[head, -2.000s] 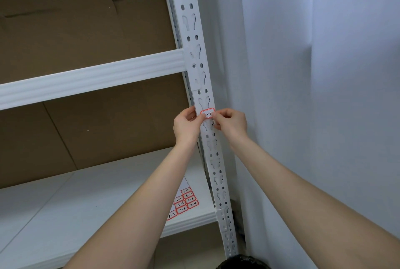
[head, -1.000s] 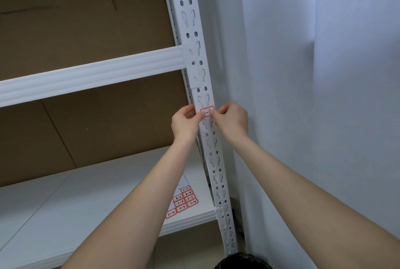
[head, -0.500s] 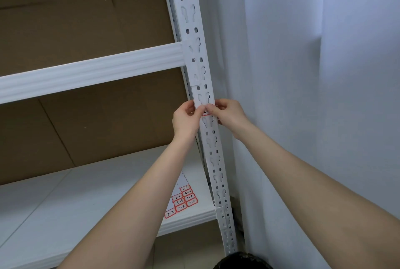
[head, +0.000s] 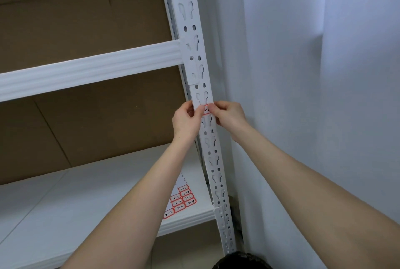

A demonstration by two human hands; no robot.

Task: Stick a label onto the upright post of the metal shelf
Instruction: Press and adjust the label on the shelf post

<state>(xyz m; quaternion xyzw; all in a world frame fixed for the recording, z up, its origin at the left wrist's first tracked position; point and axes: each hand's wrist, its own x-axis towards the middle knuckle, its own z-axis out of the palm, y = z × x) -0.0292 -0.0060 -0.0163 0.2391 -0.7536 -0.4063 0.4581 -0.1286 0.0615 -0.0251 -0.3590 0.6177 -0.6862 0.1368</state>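
Note:
A white metal upright post (head: 195, 52) with keyhole slots runs down the middle of the view. A small white label (head: 207, 110) with a red border and handwriting lies across the post's front face, just below the cross beam joint. My left hand (head: 185, 121) and my right hand (head: 229, 117) sit on either side of the post, fingers curled. Both thumbs press on the label from left and right and cover most of it.
A white cross beam (head: 91, 69) meets the post above my hands. A sheet of red-bordered labels (head: 181, 200) lies on the white shelf board (head: 65, 214) below. Brown cardboard (head: 86, 19) backs the shelf. A white wall (head: 303, 95) stands close on the right.
Both hands carried the label slightly up the post, and the thumbs have closed inward over it, so less of the label shows now.

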